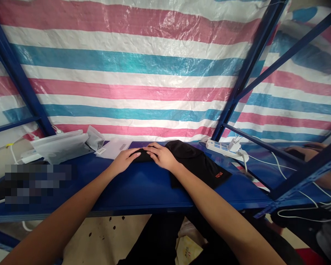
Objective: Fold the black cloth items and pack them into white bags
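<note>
A small folded black cloth lies on the blue shelf top, between my two hands. My left hand is closed around its left end, with the thumb on the near side. The fingers of my right hand curl over its right end, and the fingertips of both hands nearly meet on top. Just right of my right hand a black garment with small orange lettering is spread on the shelf; my right forearm crosses part of it.
Flat white plastic bags lie behind my left hand. More frosted bags stand farther left. A power strip with plugs and white cables is at the right. Blue metal posts and a striped tarp enclose the shelf.
</note>
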{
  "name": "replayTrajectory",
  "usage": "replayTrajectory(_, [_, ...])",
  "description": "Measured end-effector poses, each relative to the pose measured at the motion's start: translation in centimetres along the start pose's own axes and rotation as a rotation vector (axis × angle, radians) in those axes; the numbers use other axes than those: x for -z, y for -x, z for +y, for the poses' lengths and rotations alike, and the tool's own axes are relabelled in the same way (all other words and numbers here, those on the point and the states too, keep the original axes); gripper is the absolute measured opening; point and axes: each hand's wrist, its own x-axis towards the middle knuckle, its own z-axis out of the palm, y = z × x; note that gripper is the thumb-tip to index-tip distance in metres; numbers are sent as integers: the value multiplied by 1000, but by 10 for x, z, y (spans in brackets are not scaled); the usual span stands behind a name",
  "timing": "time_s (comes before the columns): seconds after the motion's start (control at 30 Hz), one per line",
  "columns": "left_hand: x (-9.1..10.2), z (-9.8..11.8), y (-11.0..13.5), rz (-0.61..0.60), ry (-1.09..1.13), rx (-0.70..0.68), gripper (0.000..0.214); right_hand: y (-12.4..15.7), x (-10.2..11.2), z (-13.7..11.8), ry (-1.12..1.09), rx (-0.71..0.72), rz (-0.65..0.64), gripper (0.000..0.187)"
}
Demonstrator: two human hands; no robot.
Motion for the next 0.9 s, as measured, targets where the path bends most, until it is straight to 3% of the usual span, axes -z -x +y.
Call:
replayTrajectory(0.27, [-5, 2, -3, 26, -22, -62, 51, 0, 1, 12, -38, 1, -55, 57])
replayTrajectory(0.4, [-6, 2, -5, 59, -25, -122, 48, -1, -2, 17, -159, -52, -44, 51])
replayTrajectory(0.63, [-10, 1, -10, 72, -13, 11, 39, -5, -7, 23, -306, -127, -87, 30])
replayTrajectory(0.9, [-15, 13, -14, 216, -354, -322, 27, -8, -15, 22, -353, -206, -37, 24])
